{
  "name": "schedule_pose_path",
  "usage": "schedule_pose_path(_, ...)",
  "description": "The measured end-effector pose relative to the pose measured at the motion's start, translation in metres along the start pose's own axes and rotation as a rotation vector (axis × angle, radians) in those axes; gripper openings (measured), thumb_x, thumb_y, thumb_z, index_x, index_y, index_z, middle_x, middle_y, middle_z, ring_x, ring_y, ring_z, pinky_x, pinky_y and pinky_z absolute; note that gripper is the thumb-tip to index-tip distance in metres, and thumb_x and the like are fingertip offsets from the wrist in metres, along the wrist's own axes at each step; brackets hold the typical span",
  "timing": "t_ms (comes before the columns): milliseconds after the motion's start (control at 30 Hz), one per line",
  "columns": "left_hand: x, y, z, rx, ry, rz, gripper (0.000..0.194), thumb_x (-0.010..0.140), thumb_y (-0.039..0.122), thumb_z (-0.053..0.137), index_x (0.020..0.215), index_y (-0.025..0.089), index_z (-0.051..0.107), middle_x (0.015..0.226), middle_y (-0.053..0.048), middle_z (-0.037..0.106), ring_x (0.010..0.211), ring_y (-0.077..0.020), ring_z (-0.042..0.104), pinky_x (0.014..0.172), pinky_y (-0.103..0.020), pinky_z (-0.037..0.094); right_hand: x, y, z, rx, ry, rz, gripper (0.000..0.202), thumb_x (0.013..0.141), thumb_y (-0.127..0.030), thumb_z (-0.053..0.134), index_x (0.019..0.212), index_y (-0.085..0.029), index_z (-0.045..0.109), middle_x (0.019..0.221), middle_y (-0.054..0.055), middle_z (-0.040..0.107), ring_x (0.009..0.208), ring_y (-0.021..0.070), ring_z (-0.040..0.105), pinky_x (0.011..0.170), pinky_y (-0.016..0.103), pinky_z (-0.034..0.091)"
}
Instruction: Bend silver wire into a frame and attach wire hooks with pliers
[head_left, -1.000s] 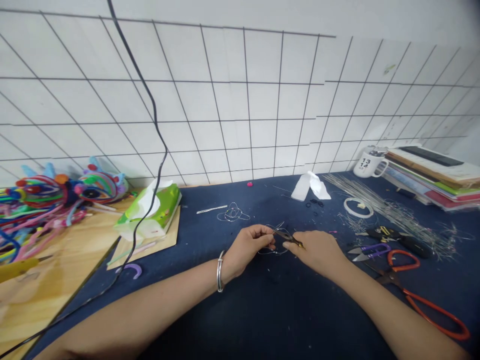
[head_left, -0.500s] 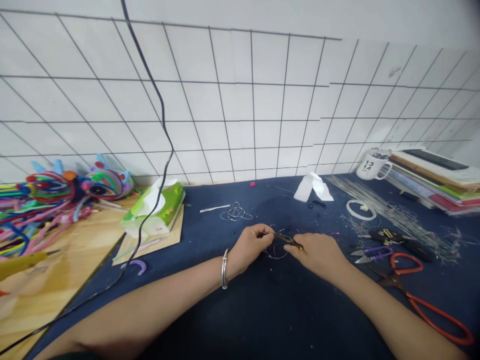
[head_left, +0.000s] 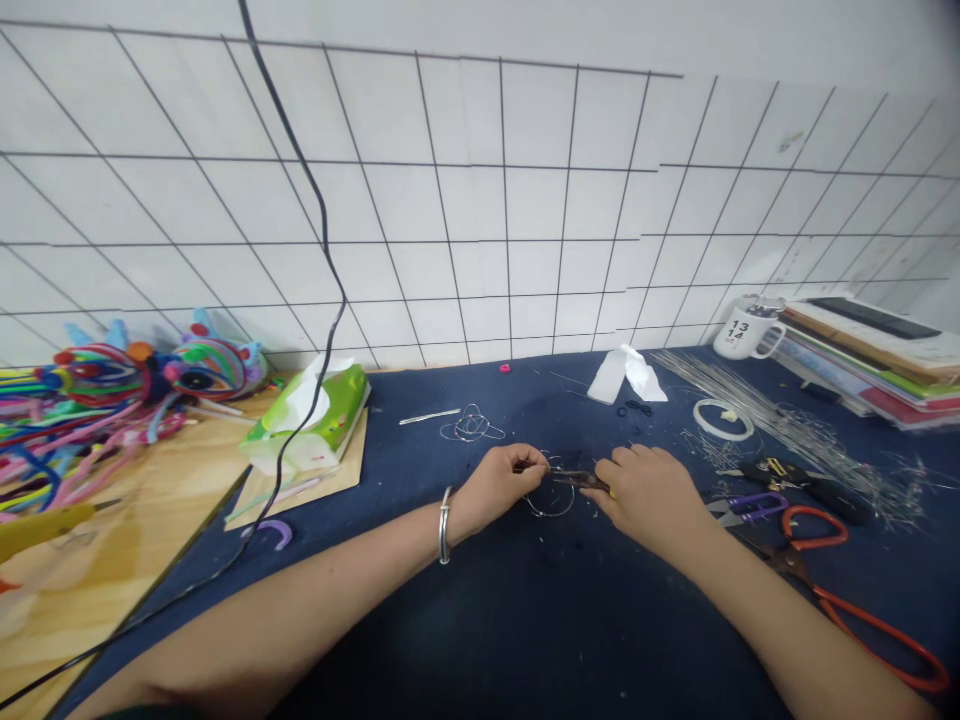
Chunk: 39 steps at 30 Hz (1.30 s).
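Between my two hands is a thin wire loop, bent into a ring low over the dark blue cloth. My left hand is closed, its thumb and forefinger pinching the wire at the ring's upper left. In my right hand is a pair of pliers, its handles mostly hidden by my fingers. The dark jaws point left and sit at the wire, close to my left fingertips; whether they grip it I cannot tell. Farther back lies another shaped wire piece, beside a short straight strip.
At right lie red-handled scissors, purple snips, black-handled cutters, a wire coil and a bundle of wires. A mug stands behind. At left are a tissue pack, a black cable and pipe cleaners.
My right hand has turned and shifted slightly right, and the pliers now lie more level. More of the wire ring shows below them. My left hand keeps its pinch in nearly the same place.
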<state>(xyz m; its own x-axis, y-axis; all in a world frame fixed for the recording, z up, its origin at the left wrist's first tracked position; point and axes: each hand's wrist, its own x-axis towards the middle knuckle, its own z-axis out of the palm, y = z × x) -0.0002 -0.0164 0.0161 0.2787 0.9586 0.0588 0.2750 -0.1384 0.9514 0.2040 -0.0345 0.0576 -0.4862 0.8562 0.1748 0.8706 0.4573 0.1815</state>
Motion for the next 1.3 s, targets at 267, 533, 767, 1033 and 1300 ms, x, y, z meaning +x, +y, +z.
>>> schedule_pose_path(267,0.001,0.0,-0.001,-0.046,-0.025,-0.007,0.018,0.075,0.029,0.05,0.077,0.014,0.061,0.067,0.001,0.055,0.057,-0.0086,0.044,0.056,-0.02,0.034,0.001,0.009,0.002,0.026,0.02,-0.018,0.028,0.081,-0.044,0.042,0.075,-0.021,0.058,0.071,0.003,0.055,0.073,0.0167,0.05,0.065,0.028,0.028)
schedule_pose_path(533,0.001,-0.001,0.002,0.009,-0.022,-0.003,0.017,0.074,0.027,0.051,0.075,0.014,0.061,0.066,0.0,0.055,0.057,-0.009,0.045,0.056,-0.021,0.035,0.0,-0.006,0.001,-0.034,0.064,0.021,0.026,0.083,-0.037,0.041,0.076,-0.018,0.058,0.073,0.006,0.054,0.075,0.0184,0.048,0.064,0.031,0.025)
schedule_pose_path(767,0.001,-0.002,0.003,0.011,-0.03,0.035,0.016,0.075,0.026,0.049,0.077,0.015,0.061,0.068,0.0,0.056,0.058,-0.0091,0.046,0.057,-0.021,0.035,-0.002,-0.01,0.003,-0.03,0.074,0.045,0.024,0.083,-0.035,0.041,0.076,-0.019,0.057,0.073,0.007,0.054,0.074,0.0196,0.047,0.063,0.032,0.024)
schedule_pose_path(1033,0.002,-0.003,0.005,0.002,-0.015,0.055,0.015,0.075,0.023,0.049,0.077,0.015,0.06,0.07,0.0,0.057,0.06,-0.0095,0.048,0.06,-0.021,0.037,-0.004,-0.013,0.006,-0.065,0.114,0.059,0.025,0.084,-0.034,0.039,0.076,-0.018,0.057,0.074,0.007,0.053,0.072,0.019,0.045,0.063,0.032,0.022)
schedule_pose_path(1300,0.001,-0.006,0.008,0.059,0.022,0.072,0.014,0.073,0.023,0.048,0.075,0.014,0.06,0.068,0.0,0.057,0.06,-0.0101,0.048,0.058,-0.021,0.038,-0.004,-0.017,0.004,-0.085,0.138,0.07,0.025,0.084,-0.03,0.039,0.078,-0.016,0.058,0.073,0.009,0.053,0.071,0.0183,0.044,0.061,0.031,0.022)
